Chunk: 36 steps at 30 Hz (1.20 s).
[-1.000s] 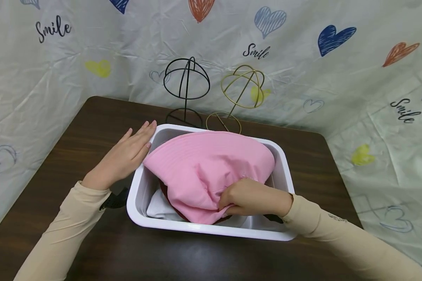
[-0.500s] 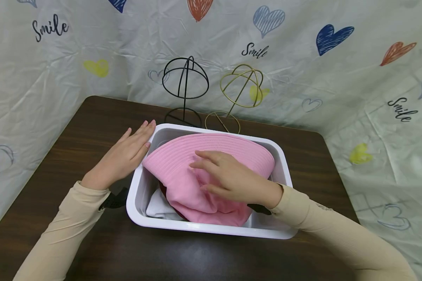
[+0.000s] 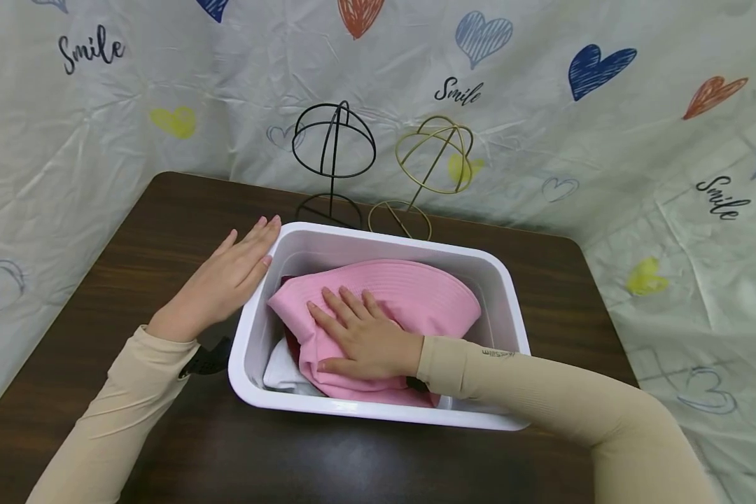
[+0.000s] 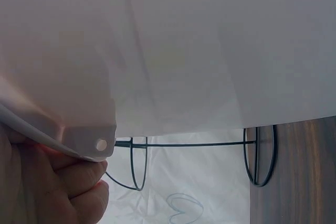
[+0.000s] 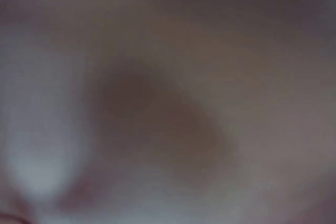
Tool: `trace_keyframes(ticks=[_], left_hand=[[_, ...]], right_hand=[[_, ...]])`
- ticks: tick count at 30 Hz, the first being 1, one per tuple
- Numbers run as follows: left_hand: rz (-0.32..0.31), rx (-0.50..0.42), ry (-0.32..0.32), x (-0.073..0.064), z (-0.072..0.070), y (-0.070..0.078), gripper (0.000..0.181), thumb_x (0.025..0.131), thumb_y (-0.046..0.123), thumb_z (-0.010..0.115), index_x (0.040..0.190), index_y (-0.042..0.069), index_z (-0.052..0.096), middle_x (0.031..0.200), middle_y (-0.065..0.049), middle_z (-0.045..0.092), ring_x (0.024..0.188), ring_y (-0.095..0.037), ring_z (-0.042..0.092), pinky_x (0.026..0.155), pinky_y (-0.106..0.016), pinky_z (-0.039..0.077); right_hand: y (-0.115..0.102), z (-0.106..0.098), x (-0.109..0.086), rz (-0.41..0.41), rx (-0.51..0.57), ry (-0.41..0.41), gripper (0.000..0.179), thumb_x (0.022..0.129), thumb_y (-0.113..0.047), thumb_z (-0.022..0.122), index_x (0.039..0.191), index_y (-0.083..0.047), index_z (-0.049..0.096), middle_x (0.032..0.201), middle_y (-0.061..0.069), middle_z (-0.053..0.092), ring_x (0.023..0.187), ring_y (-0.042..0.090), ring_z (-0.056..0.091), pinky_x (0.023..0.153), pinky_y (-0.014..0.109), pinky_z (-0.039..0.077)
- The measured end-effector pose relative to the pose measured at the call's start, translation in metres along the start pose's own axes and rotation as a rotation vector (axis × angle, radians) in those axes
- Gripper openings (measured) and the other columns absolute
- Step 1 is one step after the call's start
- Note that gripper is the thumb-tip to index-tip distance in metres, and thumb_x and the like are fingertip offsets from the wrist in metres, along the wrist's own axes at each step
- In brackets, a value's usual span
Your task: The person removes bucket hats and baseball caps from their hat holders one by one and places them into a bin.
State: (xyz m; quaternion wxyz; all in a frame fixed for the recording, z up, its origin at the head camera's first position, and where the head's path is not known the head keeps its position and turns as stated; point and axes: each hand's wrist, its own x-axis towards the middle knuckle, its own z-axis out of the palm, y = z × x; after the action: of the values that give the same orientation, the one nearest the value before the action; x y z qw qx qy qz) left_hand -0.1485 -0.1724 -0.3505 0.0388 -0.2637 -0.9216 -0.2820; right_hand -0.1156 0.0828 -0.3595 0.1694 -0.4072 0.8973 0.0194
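Observation:
A pink bucket hat (image 3: 416,294) with a stitched brim lies in a white plastic bin (image 3: 510,308). My right hand (image 3: 368,343) presses flat on its crown, fingers spread. Beneath the hat, a dark red item (image 3: 293,343) and a folded white cloth (image 3: 282,367) peek out at the left; the rest of them is hidden. My left hand (image 3: 229,273) rests with straight fingers along the bin's left rim. In the left wrist view, the fingers (image 4: 84,182) touch the underside of the rim (image 4: 84,142). The right wrist view is a blur.
Behind the bin stand a black wire hat stand (image 3: 332,161) and a gold one (image 3: 437,168). The dark wooden table (image 3: 164,231) carries everything. A pale curtain (image 3: 239,63) printed with hearts hangs close behind the table.
My right hand has let go of the hat's near edge, moved left over the crown and flattened onto it. The hat sits lower in the bin. My left hand has stayed put.

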Motion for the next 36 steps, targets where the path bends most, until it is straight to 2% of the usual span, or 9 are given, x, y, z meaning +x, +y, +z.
trace_keyframes(ticks=[8, 13, 16, 18, 21, 24, 30, 36], left_hand=[[-0.005, -0.008, 0.011, -0.002, -0.002, 0.000, 0.053, 0.102, 0.024, 0.035, 0.149, 0.003, 0.021, 0.154, -0.011, 0.021, 0.142, -0.027, 0.016, 0.112, -0.054, 0.010], [-0.017, -0.012, 0.012, -0.007, -0.002, -0.003, 0.053, 0.103, 0.023, 0.036, 0.149, 0.003, 0.021, 0.154, -0.012, 0.021, 0.142, -0.027, 0.016, 0.112, -0.054, 0.010], [-0.021, -0.003, 0.019, -0.008, -0.002, -0.004, 0.053, 0.103, 0.023, 0.036, 0.150, 0.004, 0.021, 0.154, -0.011, 0.022, 0.142, -0.026, 0.016, 0.112, -0.054, 0.010], [-0.021, 0.000, 0.019, -0.008, -0.003, -0.005, 0.053, 0.103, 0.023, 0.036, 0.150, 0.004, 0.021, 0.154, -0.012, 0.022, 0.142, -0.027, 0.016, 0.112, -0.054, 0.009], [-0.017, 0.005, 0.014, -0.008, -0.004, -0.005, 0.053, 0.103, 0.023, 0.035, 0.150, 0.003, 0.020, 0.154, -0.013, 0.022, 0.142, -0.027, 0.016, 0.112, -0.054, 0.009], [-0.016, 0.012, 0.015, -0.008, -0.004, -0.004, 0.053, 0.103, 0.023, 0.035, 0.149, 0.003, 0.021, 0.153, -0.013, 0.022, 0.142, -0.027, 0.016, 0.112, -0.055, 0.009], [-0.011, 0.010, 0.018, -0.005, 0.000, -0.002, 0.053, 0.103, 0.024, 0.036, 0.149, 0.003, 0.022, 0.153, -0.012, 0.023, 0.142, -0.027, 0.016, 0.111, -0.056, 0.010], [0.005, 0.003, 0.016, -0.001, 0.003, 0.003, 0.053, 0.103, 0.024, 0.036, 0.150, 0.004, 0.021, 0.154, -0.012, 0.022, 0.142, -0.027, 0.016, 0.112, -0.054, 0.009]], right_hand=[[-0.004, 0.004, 0.008, 0.003, -0.069, -0.012, 0.081, 0.093, -0.061, 0.039, 0.153, -0.019, 0.006, 0.158, 0.011, 0.006, 0.143, 0.033, 0.005, 0.112, 0.055, 0.007], [0.001, -0.025, -0.001, -0.007, -0.025, -0.054, 0.082, 0.090, -0.059, 0.048, 0.153, -0.019, 0.014, 0.157, 0.011, 0.011, 0.143, 0.032, 0.008, 0.112, 0.055, 0.008], [0.010, -0.043, -0.017, -0.002, -0.021, -0.028, 0.081, 0.089, -0.055, 0.054, 0.152, -0.016, 0.021, 0.156, 0.015, 0.012, 0.142, 0.036, 0.007, 0.110, 0.059, 0.007], [0.018, -0.048, -0.027, 0.019, -0.031, -0.006, 0.079, 0.089, -0.052, 0.056, 0.151, -0.014, 0.024, 0.156, 0.017, 0.013, 0.142, 0.039, 0.007, 0.109, 0.061, 0.007], [0.031, -0.044, -0.038, 0.058, -0.036, 0.002, 0.079, 0.088, -0.053, 0.057, 0.150, -0.013, 0.027, 0.155, 0.020, 0.014, 0.141, 0.041, 0.009, 0.108, 0.063, 0.007], [0.040, -0.036, -0.042, 0.087, -0.003, -0.037, 0.079, 0.088, -0.054, 0.056, 0.149, -0.013, 0.028, 0.155, 0.020, 0.013, 0.141, 0.041, 0.007, 0.107, 0.065, 0.008], [0.046, -0.019, -0.037, 0.124, 0.063, -0.160, 0.080, 0.090, -0.057, 0.050, 0.152, -0.016, 0.019, 0.157, 0.018, 0.005, 0.142, 0.040, 0.005, 0.107, 0.063, 0.010], [0.048, -0.005, -0.036, 0.153, 0.051, -0.165, 0.082, 0.090, -0.058, 0.049, 0.153, -0.019, 0.016, 0.157, 0.017, 0.005, 0.142, 0.039, 0.006, 0.107, 0.063, 0.013]])
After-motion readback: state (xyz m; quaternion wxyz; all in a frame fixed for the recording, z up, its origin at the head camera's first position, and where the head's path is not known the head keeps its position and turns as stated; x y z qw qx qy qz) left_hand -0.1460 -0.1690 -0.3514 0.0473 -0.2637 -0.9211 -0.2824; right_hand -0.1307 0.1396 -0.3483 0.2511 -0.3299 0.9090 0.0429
